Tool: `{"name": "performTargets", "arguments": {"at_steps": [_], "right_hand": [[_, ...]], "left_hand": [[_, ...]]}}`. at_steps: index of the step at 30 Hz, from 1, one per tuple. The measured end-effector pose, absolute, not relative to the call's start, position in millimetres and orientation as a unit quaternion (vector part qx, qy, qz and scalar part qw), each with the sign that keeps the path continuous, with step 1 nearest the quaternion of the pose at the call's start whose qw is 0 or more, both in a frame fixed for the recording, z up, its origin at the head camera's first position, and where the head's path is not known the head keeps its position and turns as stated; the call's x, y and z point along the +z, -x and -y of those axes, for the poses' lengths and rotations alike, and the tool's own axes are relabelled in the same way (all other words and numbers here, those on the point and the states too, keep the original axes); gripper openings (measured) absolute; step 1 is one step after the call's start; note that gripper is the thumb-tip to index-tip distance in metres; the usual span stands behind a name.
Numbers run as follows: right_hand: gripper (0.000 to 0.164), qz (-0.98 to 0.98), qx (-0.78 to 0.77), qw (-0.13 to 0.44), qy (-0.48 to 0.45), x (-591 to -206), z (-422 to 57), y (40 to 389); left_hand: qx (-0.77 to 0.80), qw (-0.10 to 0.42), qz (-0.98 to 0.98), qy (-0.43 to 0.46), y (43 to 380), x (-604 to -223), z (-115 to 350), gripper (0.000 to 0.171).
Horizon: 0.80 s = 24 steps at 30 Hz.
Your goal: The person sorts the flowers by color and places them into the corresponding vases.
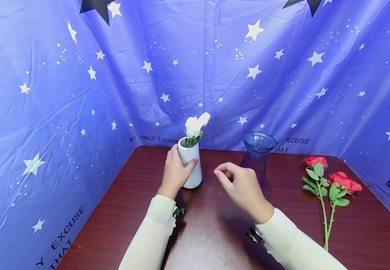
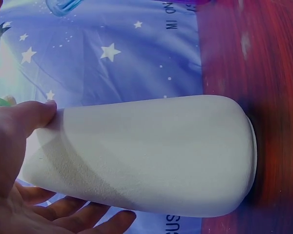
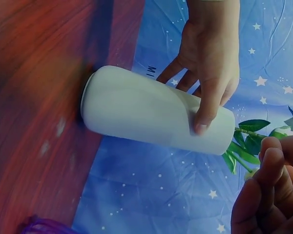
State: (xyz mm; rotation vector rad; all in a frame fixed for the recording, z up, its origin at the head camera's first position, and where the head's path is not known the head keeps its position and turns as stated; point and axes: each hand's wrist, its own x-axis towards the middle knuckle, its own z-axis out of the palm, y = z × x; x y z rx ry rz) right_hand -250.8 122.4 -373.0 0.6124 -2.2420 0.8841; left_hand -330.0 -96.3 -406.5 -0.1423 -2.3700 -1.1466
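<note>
My left hand (image 1: 176, 170) grips a white vase (image 1: 193, 170) near its top, the thumb on one side and the fingers round the other. The vase stands upright on the table, its smooth body filling much of the left wrist view. Two white flowers (image 1: 193, 126) with green leaves rise from its mouth; their lower stems are hidden inside. To the right of the vase, my right hand (image 1: 243, 183) hovers apart from it, fingers loosely curled and nothing visible between them. Behind that hand is a blue ribbed glass vase (image 1: 260, 144), partly covered by it.
Two red roses (image 1: 344, 182) with long green stems lie on the right of the dark red wooden table (image 1: 208, 240). A blue cloth (image 1: 215, 75) printed with stars hangs round the table's back and sides.
</note>
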Motion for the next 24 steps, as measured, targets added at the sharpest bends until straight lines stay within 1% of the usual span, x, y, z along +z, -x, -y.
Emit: {"name": "performTargets", "arguments": {"at_steps": [4,10,24], "right_hand": [[0.001,0.853,0.33,0.331,-0.234,-377.8,-130.5,243.8],[0.009,0.85,0.321,0.35,-0.227,-386.6,-145.5,232.7],[0.013,0.861,0.292,0.361,-0.208,-398.6,-183.5,218.6]], "left_hand": [[-0.42,0.251,0.871,0.048,330.9,-407.0,96.8,0.086],[-0.42,0.252,0.871,0.052,330.4,-406.3,95.8,0.085],[-0.414,0.254,0.873,0.05,329.9,-407.4,94.8,0.088]]}}
